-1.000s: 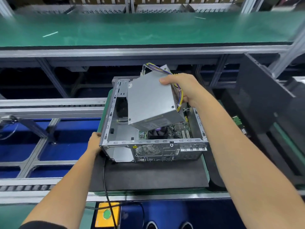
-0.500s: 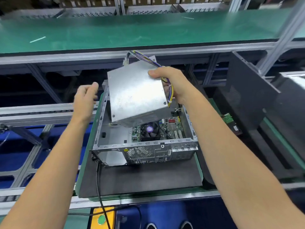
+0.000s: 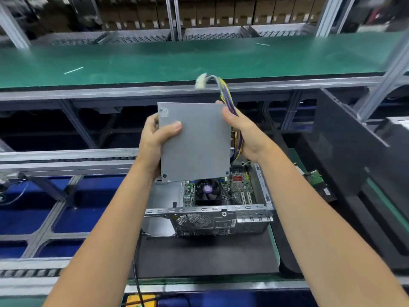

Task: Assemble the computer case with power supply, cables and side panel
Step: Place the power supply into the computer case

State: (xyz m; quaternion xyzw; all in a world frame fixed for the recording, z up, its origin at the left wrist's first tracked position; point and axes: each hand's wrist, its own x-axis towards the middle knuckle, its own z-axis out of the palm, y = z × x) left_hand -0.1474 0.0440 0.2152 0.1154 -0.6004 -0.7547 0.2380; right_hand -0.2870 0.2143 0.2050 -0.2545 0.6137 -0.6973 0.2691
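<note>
Power supply (image 3: pixel 193 140) held above the open computer case (image 3: pixel 208 216), left hand (image 3: pixel 155 138) and right hand (image 3: pixel 245 134) on its sides, side panel (image 3: pixel 345 138) to the right.

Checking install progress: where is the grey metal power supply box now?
Head view, centre: grey metal power supply box held between both hands, above the open computer case.

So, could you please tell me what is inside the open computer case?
A circuit board with a black fan; the raised power supply covers the far part.

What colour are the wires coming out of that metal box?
The wires are mostly purple and yellow, ending in a white plug; head view.
</note>
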